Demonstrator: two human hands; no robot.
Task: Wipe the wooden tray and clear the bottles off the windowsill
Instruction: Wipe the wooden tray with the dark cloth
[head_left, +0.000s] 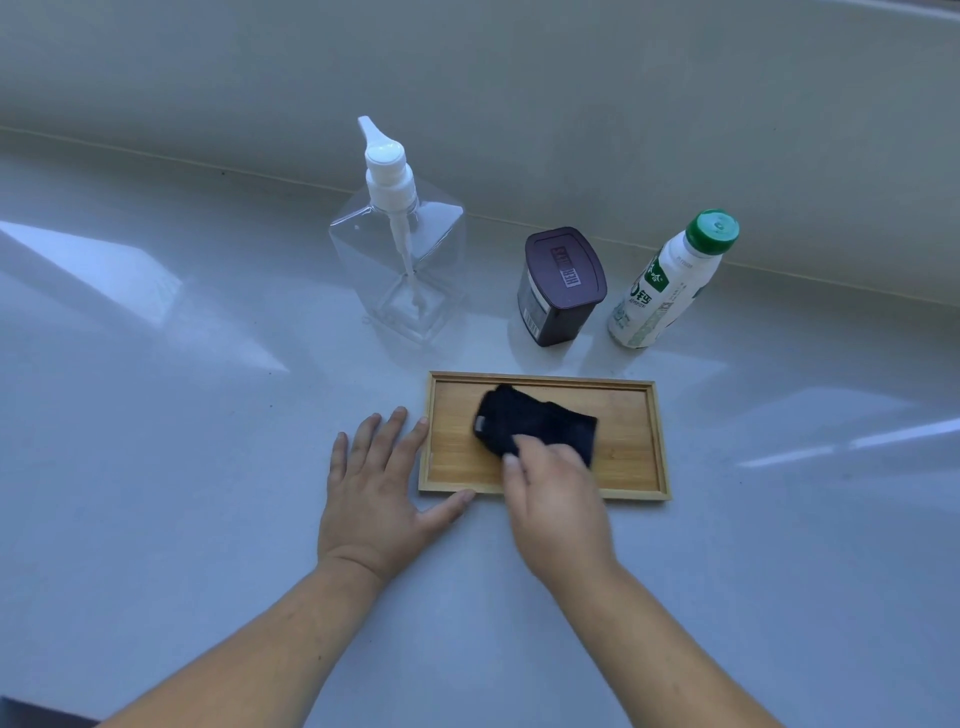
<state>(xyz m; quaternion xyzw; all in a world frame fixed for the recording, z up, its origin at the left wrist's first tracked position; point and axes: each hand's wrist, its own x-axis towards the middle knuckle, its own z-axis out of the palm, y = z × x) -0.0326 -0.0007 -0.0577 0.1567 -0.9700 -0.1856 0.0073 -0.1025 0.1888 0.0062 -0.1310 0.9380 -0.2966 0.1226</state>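
Pale windowsill (156, 467) was where we had the wooden tray (631, 447) lying flat. Behind it stood three bottles: clear pump bottle (400, 260), dark jar (558, 291), green-capped bottle (670, 280). Our left hand (376, 486) lay open, fingers spread against the tray's left edge; our right hand (558, 499) gripped a dark cloth (535, 421) on it.

Flat wooden tray (631, 441) under dark cloth (535, 423); pump bottle (397, 260), green-capped bottle (670, 283) upright behind
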